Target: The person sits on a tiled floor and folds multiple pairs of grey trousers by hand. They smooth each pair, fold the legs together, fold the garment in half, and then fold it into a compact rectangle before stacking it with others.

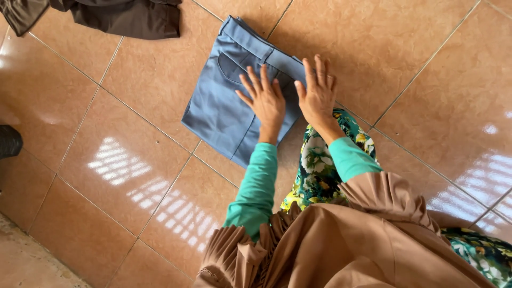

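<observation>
Garment: folded blue-grey cotton trousers lie flat on the glossy terracotta floor tiles, waistband toward 1 o'clock, back pocket facing up.
Left hand: the left hand rests palm-down on the trousers' right half, fingers spread and pointing to 12 o'clock; it grips nothing.
Right hand: the right hand lies flat just beside it at 3 o'clock, fingers together and slightly fanned, over the waistband corner, pinching nothing.
Step in hand: by the look of it, pressing and smoothing the folded bundle flat.
Next move calls for: probably an even sweep outward to chase creases without shifting the fold.
Nearby: a dark brown crumpled cloth sits well apart at 11 o'clock.
Wearer: turquoise sleeves, floral skirt.
</observation>
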